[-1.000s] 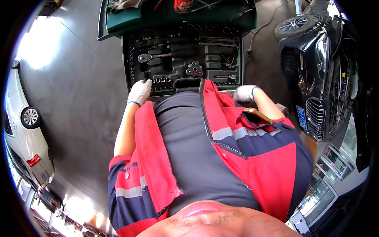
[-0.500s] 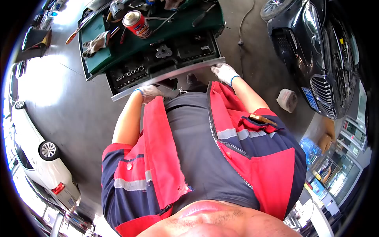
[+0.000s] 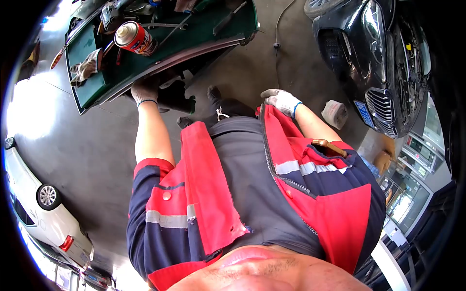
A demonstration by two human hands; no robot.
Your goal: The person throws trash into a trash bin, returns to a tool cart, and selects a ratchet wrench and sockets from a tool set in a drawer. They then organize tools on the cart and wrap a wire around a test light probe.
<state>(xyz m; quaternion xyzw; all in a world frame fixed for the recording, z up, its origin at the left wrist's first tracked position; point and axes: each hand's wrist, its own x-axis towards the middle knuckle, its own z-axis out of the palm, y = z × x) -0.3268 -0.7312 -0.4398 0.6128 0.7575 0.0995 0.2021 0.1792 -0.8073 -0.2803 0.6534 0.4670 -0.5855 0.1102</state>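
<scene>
My left hand [image 3: 145, 92], in a pale knit glove, is at the front of the green tool cabinet [image 3: 194, 46], just below its top edge. Its fingers are hidden there, so I cannot tell what they grip. My right hand [image 3: 282, 101], gloved too, hovers beside my open red and navy jacket, holding nothing, fingers loosely stretched. On the cabinet top stand a red spray can [image 3: 136, 39] and, near its left corner, a work glove [image 3: 87, 68]. A wrench [image 3: 165, 25] and a screwdriver [image 3: 228, 19] lie further back.
A dark car [image 3: 374, 72] with its engine bay exposed stands at the right. A whitish bundle [image 3: 335, 114] lies on the floor near it. A cable [image 3: 276, 46] runs across the floor. A white car [image 3: 48, 213] is at the left.
The socket drawer, pulled out before with both hands at its front edge, is no longer visible and appears pushed in. My left hand moved forward and left; my right hand left the drawer edge.
</scene>
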